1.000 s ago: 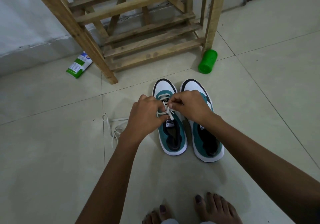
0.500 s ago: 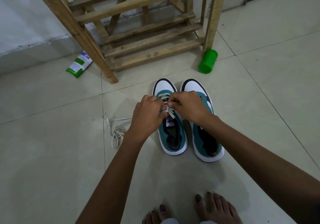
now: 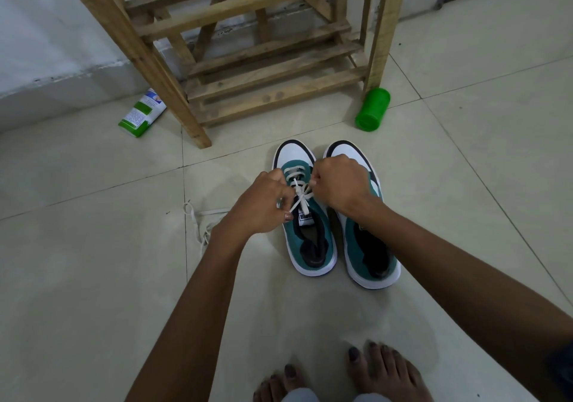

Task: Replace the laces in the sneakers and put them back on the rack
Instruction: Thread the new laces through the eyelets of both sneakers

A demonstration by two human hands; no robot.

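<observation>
Left hand (image 3: 263,204) and right hand (image 3: 336,184), fingers curled, each pinch an end of the white lace (image 3: 300,195) over the left sneaker (image 3: 307,240), beside its pair (image 3: 369,246) on the tiled floor (image 3: 93,277), before the wooden rack (image 3: 263,69).

One cam only, worn on the person's head; looks fwd and down at the floor (image 3: 93,277); wide lens, so straight lines bend at the edges; both arms reach out from the bottom of the pic; bare feet (image 3: 381,370) right below; wooden rack (image 3: 266,69) farther off, up top; no 2nd view to share w/.
</observation>
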